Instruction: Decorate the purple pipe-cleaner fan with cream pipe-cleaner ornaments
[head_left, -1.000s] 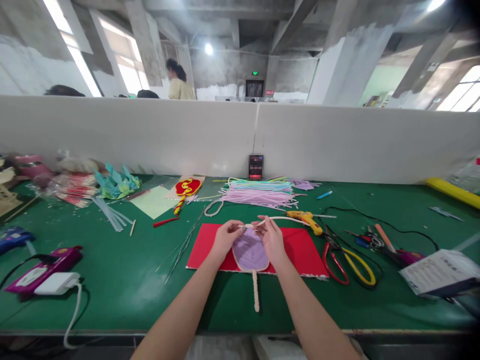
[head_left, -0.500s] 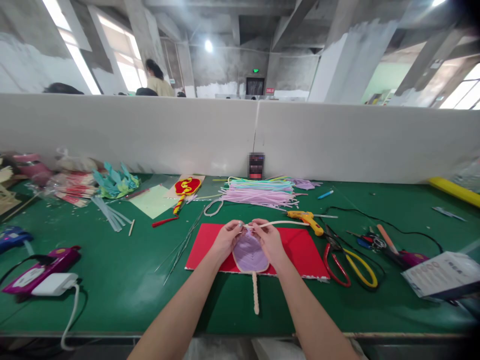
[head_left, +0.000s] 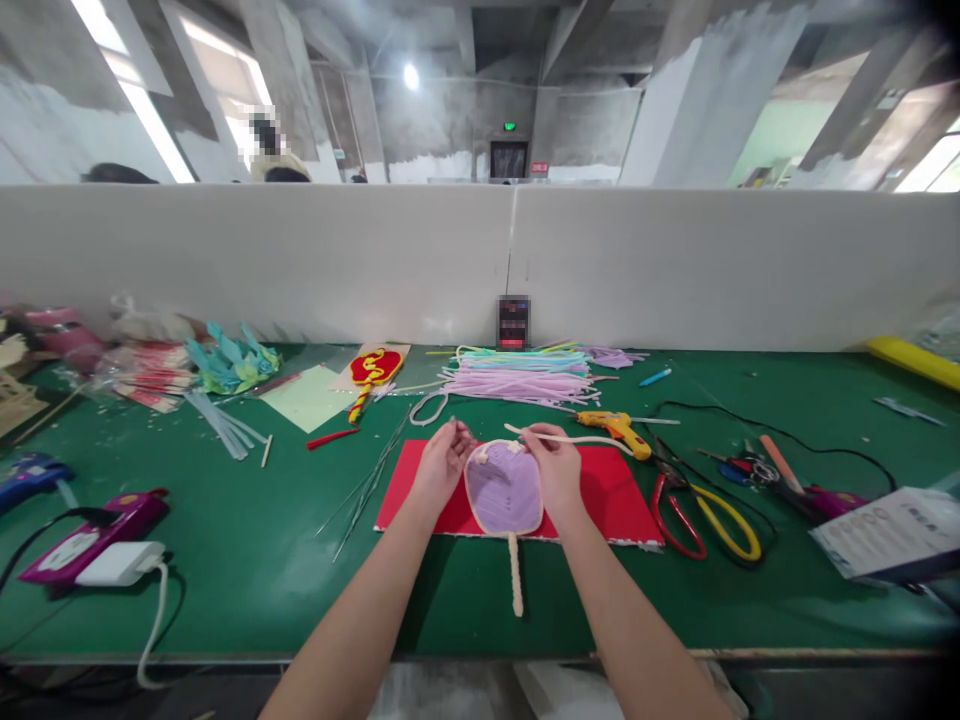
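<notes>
A lilac fan (head_left: 504, 492) with a cream rim and a cream handle (head_left: 516, 580) lies on a red board (head_left: 607, 500). Small cream shapes sit along its upper edge. My right hand (head_left: 559, 468), at the fan's upper right, pinches a cream pipe cleaner (head_left: 592, 440) whose long end stretches away to the right. Beside the fan's upper left is my left hand (head_left: 444, 462), its fingers loosely curled and apart, with nothing visible in them.
Behind the board lies a pile of pastel pipe cleaners (head_left: 517, 382). To the right are a yellow glue gun (head_left: 615, 428) and pliers (head_left: 716, 520) with red and yellow handles. A red and yellow fan (head_left: 375, 368), thin wires (head_left: 367, 480) and a purple power strip (head_left: 112, 535) lie leftward.
My hands have moved apart at the fan's top edge. The left has let go and drawn left; the right has shifted right with the pipe cleaner, exposing the small cream shapes.
</notes>
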